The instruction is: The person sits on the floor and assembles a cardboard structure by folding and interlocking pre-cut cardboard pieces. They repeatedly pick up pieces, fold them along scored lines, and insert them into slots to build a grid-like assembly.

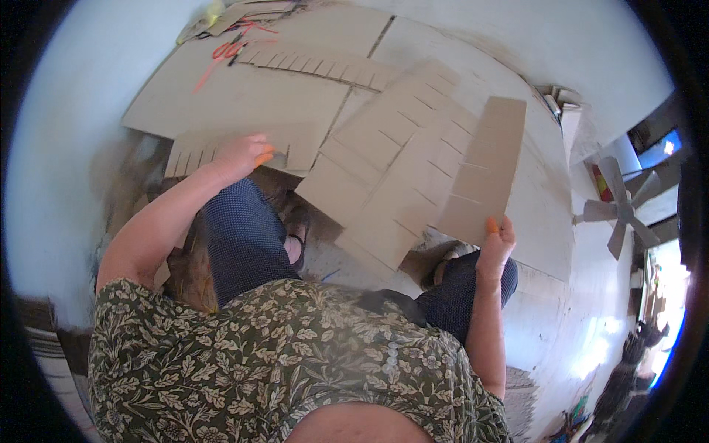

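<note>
My right hand [497, 246] grips the near end of a long slotted cardboard strip [493, 155], which slants over other cardboard. An orange covering shows on its thumb. My left hand [241, 156] is over another slotted cardboard strip [191, 152] at the near left, its fingers bent and orange at the tips. Whether those fingers pinch the strip or only touch it is unclear. Between my hands, overlapping slotted cardboard pieces [382, 166] lie at an angle, their near corners jutting over the edge above my knees.
Farther back lies one more slotted strip [316, 63], beside red loops [226, 51] and a dark slim object. Large flat cardboard sheets [249, 102] lie beneath. Folded cardboard [570, 111] rests by the right wall. A fan [623, 211] is at far right.
</note>
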A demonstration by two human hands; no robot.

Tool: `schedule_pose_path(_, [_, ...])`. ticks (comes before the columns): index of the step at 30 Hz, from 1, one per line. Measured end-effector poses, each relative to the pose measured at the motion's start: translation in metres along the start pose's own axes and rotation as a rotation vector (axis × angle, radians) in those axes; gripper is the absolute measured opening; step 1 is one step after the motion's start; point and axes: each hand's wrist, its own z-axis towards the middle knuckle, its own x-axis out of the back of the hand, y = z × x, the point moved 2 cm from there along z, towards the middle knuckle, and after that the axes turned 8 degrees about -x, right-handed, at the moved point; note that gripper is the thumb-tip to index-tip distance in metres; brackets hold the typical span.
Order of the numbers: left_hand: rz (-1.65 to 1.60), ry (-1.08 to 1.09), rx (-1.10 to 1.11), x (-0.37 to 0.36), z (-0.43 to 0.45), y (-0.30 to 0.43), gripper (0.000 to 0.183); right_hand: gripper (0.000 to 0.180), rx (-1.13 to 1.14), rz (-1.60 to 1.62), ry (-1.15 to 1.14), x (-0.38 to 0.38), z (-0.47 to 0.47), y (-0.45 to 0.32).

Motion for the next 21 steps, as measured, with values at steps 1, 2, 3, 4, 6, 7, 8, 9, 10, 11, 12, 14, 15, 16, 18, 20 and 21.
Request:
schedule_pose_path(1, [0.023,0.104,-0.027,0.002,0.003,0.003,0.016,0.018,0.054,-0.055,0.015,0.005,0.0,0.002])
schedule_pose_path(2, [0.044,0.209,-0.055,0.004,0.009,0.007,0.013,0.017,0.1,-0.125,0.016,0.01,-0.001,0.004])
schedule_pose_path(3, [0.006,0.21,-0.025,0.012,0.021,0.014,0.012,0.017,0.146,-0.194,0.019,0.009,-0.004,-0.001])
schedule_pose_path(4, [-0.035,0.207,0.002,0.024,0.034,0.026,0.012,0.017,0.188,-0.264,0.025,0.007,-0.011,-0.007])
schedule_pose_path(6, [-0.159,0.183,0.047,0.042,0.065,0.05,0.012,0.017,0.296,-0.283,0.039,0.004,-0.029,-0.034])
schedule_pose_path(7, [-0.242,0.159,0.065,0.048,0.085,0.063,0.013,0.017,0.347,-0.294,0.045,0.002,-0.038,-0.05])
schedule_pose_path(8, [-0.324,0.131,0.083,0.054,0.105,0.079,0.013,0.018,0.402,-0.311,0.047,0.0,-0.044,-0.065])
schedule_pose_path(9, [-0.322,0.034,0.095,0.063,0.121,0.101,0.017,0.019,0.446,-0.322,0.034,-0.003,-0.047,-0.079])
schedule_pose_path(10, [-0.316,-0.068,0.107,0.073,0.138,0.128,0.022,0.019,0.486,-0.331,0.022,-0.005,-0.051,-0.092])
schedule_pose_path(11, [-0.306,-0.165,0.121,0.077,0.15,0.147,0.027,0.02,0.53,-0.338,0.007,-0.008,-0.053,-0.104])
schedule_pose_path(12, [-0.444,-0.169,0.111,0.061,0.162,0.152,0.027,0.019,0.578,-0.334,0.002,-0.012,-0.055,-0.115])
schedule_pose_path(14, [-0.579,-0.186,0.05,0.033,0.181,0.17,0.026,0.018,0.66,-0.341,0.004,-0.017,-0.055,-0.129])
schedule_pose_path(15, [-0.57,-0.19,0.006,0.026,0.185,0.186,0.025,0.018,0.639,-0.379,0.0,-0.018,-0.054,-0.13])
schedule_pose_path(16, [-0.561,-0.193,-0.038,0.021,0.189,0.2,0.024,0.018,0.617,-0.417,-0.006,-0.018,-0.052,-0.131])
schedule_pose_path(18, [-0.527,-0.265,-0.126,0.012,0.194,0.217,0.023,0.018,0.553,-0.45,-0.062,-0.019,-0.048,-0.131])
schedule_pose_path(20, [-0.586,-0.309,-0.056,0.009,0.192,0.229,0.019,0.019,0.549,-0.481,-0.06,-0.016,-0.048,-0.133])
schedule_pose_path(21, [-0.597,-0.283,-0.06,0.008,0.192,0.229,0.018,0.019,0.548,-0.493,-0.06,-0.014,-0.049,-0.135])
